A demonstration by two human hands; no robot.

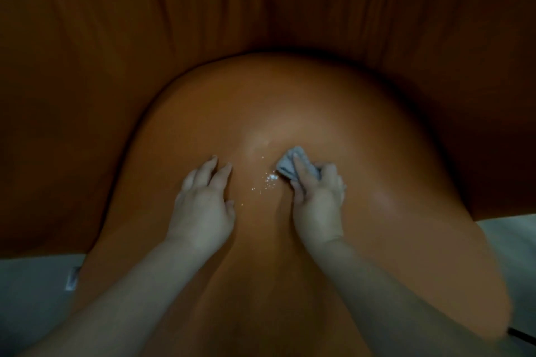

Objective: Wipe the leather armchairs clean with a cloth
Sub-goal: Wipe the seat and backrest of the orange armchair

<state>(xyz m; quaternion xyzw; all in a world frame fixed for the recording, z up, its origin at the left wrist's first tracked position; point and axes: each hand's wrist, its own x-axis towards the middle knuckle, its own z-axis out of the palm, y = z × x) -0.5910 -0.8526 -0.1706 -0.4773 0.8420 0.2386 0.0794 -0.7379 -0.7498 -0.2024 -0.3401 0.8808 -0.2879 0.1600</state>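
Still early, I judge: my right hand [317, 197] bunches the small grey cloth [290, 164] beside unwiped white specks [268, 181] on the rounded tan leather armchair seat [290, 95]; left hand [203, 200] rests spread flat.

The setting appeared to be a furnished sitting area, of a home or a lounge; which one could not be told. An orange-brown leather armchair [290, 101] filled most of the frame, its rounded seat cushion at centre and a pleated backrest across the top. A pale floor [32, 293] showed at the lower left and at the right edge. Lighting was dim.
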